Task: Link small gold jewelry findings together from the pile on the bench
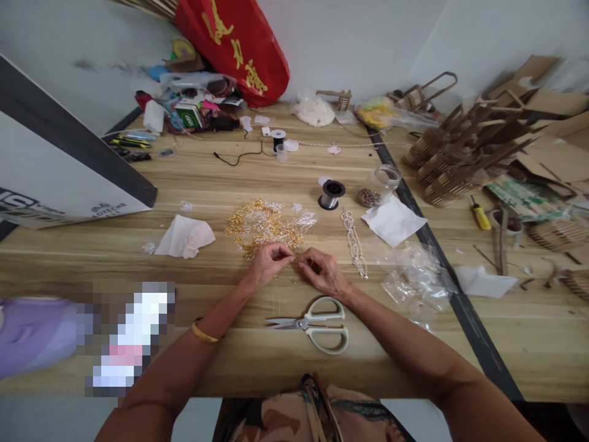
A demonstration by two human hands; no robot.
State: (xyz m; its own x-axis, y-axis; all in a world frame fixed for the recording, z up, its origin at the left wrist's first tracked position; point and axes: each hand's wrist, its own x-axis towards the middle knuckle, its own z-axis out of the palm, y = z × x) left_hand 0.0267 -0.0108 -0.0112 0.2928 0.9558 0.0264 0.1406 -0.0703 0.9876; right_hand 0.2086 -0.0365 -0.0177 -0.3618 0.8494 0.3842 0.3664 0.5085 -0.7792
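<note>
Left hand (269, 261): its grip is pinching a tiny piece (296, 258), too small to identify.
Right hand (323, 270): its grip is pinching the same piece from the opposite side.
Place: the piece is sitting between the fingertips, just above the counter (138, 258), beside the gold pile (262, 227); scissors (313, 322) are lying near the wrists.
Handling: probably featherlight, slippery and easily bent, so a fingertip pinch at its ends is looking safest.

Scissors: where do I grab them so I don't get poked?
Take the scissors by their white loops, coming from the right. They lie flat on the table, nearly shut, blades pointing left, so the loops are probably the safe end.
</note>
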